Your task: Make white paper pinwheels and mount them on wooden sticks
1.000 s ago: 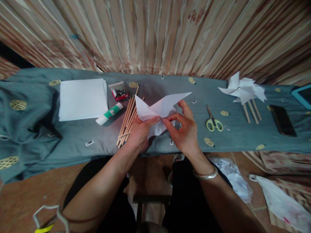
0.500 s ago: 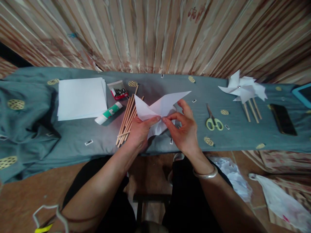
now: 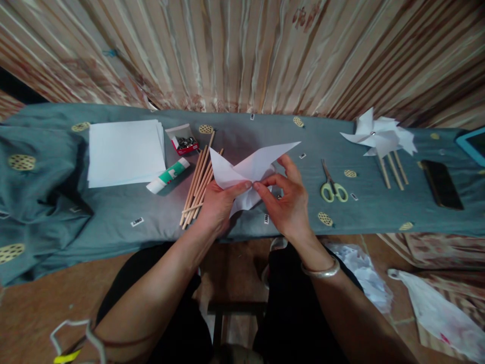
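Note:
Both hands meet at the middle of a white cut paper sheet (image 3: 254, 166) with pointed flaps, held just above the cloth-covered table (image 3: 265, 202). My left hand (image 3: 215, 205) pinches the paper's centre from below and left. My right hand (image 3: 290, 202) pinches it from the right, thumb and forefinger closed on a folded flap. A bundle of wooden sticks (image 3: 197, 184) lies just left of my left hand.
On the left lie a stack of white paper (image 3: 123, 151), a glue stick (image 3: 167, 175) and a small red box of pins (image 3: 184, 140). On the right are green-handled scissors (image 3: 332, 186), finished paper pinwheels on sticks (image 3: 379, 139) and a black phone (image 3: 441, 184). A curtain hangs behind.

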`<move>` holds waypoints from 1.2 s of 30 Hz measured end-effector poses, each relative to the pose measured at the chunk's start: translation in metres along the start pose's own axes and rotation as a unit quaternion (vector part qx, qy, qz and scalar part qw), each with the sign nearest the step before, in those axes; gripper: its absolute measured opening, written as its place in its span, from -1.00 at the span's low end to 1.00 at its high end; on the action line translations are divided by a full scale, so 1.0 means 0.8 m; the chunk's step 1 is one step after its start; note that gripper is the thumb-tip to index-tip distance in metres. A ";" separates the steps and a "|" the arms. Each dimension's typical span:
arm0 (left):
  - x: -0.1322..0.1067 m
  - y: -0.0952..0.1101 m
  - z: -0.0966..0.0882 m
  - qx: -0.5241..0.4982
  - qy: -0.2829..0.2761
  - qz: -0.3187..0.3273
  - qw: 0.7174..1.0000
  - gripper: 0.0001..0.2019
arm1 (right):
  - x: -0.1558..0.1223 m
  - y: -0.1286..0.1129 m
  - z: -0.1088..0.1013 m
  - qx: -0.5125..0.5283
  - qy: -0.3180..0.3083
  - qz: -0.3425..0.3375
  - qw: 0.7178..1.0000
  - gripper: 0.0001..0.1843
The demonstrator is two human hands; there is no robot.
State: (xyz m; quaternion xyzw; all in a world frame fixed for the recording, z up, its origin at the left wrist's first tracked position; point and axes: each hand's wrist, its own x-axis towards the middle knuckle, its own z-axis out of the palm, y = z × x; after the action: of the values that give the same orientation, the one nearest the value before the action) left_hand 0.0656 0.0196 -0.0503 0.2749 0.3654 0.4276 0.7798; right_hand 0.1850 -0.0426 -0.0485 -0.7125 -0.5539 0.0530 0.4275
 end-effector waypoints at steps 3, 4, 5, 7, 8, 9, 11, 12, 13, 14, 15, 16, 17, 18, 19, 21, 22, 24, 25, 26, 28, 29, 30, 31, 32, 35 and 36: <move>-0.001 0.000 0.001 0.003 0.001 0.003 1.000 -0.63 | 0.000 0.000 0.000 0.001 0.000 0.002 1.000 -0.81; -0.001 0.000 0.002 0.004 0.002 0.006 1.000 -0.64 | 0.000 0.001 -0.001 0.000 -0.002 0.001 1.000 -0.82; -0.001 0.000 0.002 0.004 0.002 0.008 1.000 -0.64 | 0.001 0.001 -0.001 -0.002 -0.004 0.001 1.000 -0.83; -0.001 0.000 0.002 0.005 0.002 0.010 1.000 -0.64 | 0.001 0.002 -0.001 -0.006 -0.005 -0.001 1.000 -0.84; -0.001 0.000 0.002 0.005 0.001 0.010 1.000 -0.62 | 0.001 0.003 0.000 -0.007 -0.005 -0.001 1.000 -0.84; -0.001 0.000 0.002 0.005 0.000 0.009 1.000 -0.61 | 0.001 0.003 0.000 -0.007 -0.004 -0.003 1.000 -0.83; -0.001 -0.001 0.002 0.004 0.001 0.006 1.000 -0.58 | -0.001 0.002 0.002 -0.007 0.001 -0.008 1.000 -0.83; -0.001 -0.001 0.001 0.006 0.003 0.003 1.000 -0.56 | -0.001 0.000 0.002 -0.007 0.003 -0.012 1.000 -0.82; -0.001 -0.002 0.001 0.008 0.006 -0.001 1.000 -0.55 | -0.002 -0.001 0.002 -0.006 0.006 -0.018 1.000 -0.82; -0.001 -0.001 0.001 0.010 0.010 -0.005 1.000 -0.55 | -0.002 -0.003 0.002 -0.005 0.009 -0.025 1.000 -0.81; 0.000 -0.001 0.001 0.011 0.013 -0.007 1.000 -0.55 | -0.001 -0.004 0.000 -0.002 0.010 -0.032 0.999 -0.82; 0.001 0.001 0.000 0.010 0.017 -0.005 1.000 -0.57 | 0.000 -0.005 -0.003 0.002 0.010 -0.035 0.999 -0.83; 0.002 0.002 -0.001 0.007 0.021 0.002 1.000 -0.59 | 0.002 -0.004 -0.008 0.008 0.012 -0.034 0.999 -0.84; 0.004 0.005 -0.002 0.004 0.027 0.013 1.000 -0.61 | 0.005 -0.002 -0.014 0.014 0.018 -0.027 0.999 -0.84; 0.006 0.008 -0.003 0.001 0.035 0.025 0.999 -0.63 | 0.008 0.002 -0.021 0.019 0.026 -0.015 0.999 -0.85; 0.010 0.014 -0.006 0.001 0.048 0.048 0.998 -0.62 | 0.015 0.017 -0.037 0.024 0.048 0.014 0.998 -0.85; 0.012 0.017 -0.008 0.005 0.052 0.057 0.997 -0.60 | 0.017 0.027 -0.046 0.025 0.054 0.026 0.998 -0.85; 0.014 0.022 -0.012 0.012 0.053 0.069 0.996 -0.55 | 0.018 0.045 -0.060 0.024 0.043 0.053 0.997 -0.85; 0.014 0.023 -0.014 0.015 0.050 0.073 0.996 -0.54 | 0.017 0.052 -0.065 0.024 0.035 0.070 0.997 -0.83; 0.014 0.024 -0.015 0.018 0.047 0.075 0.996 -0.53 | 0.014 0.057 -0.068 0.027 0.026 0.086 0.996 -0.81; 0.012 0.022 -0.015 0.020 0.039 0.073 0.996 -0.54 | 0.007 0.058 -0.067 0.057 0.010 0.114 0.992 -0.77; 0.010 0.021 -0.014 0.020 0.037 0.067 0.997 -0.56 | 0.003 0.054 -0.063 0.092 -0.004 0.129 0.987 -0.75; 0.009 0.020 -0.013 0.019 0.038 0.060 0.997 -0.59 | 0.000 0.049 -0.057 0.140 -0.021 0.143 0.979 -0.71; 0.006 0.018 -0.011 0.017 0.041 0.052 0.998 -0.61 | -0.003 0.043 -0.049 0.199 -0.046 0.160 0.966 -0.66; 0.004 0.017 -0.008 0.015 0.043 0.045 0.998 -0.63 | -0.005 0.037 -0.041 0.262 -0.070 0.176 0.946 -0.58; -0.003 0.014 0.000 0.013 0.038 0.030 0.999 -0.64 | -0.007 0.021 -0.020 0.380 -0.102 0.211 0.895 -0.29; -0.005 0.014 0.002 0.012 0.032 0.020 0.999 -0.63 | -0.006 0.018 -0.015 0.397 -0.105 0.223 0.884 -0.21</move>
State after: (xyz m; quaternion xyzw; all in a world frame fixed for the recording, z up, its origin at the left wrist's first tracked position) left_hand 0.0606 0.0212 -0.0399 0.2777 0.3901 0.4476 0.7552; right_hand 0.2003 -0.0538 -0.0523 -0.5784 -0.3546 0.4372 0.5904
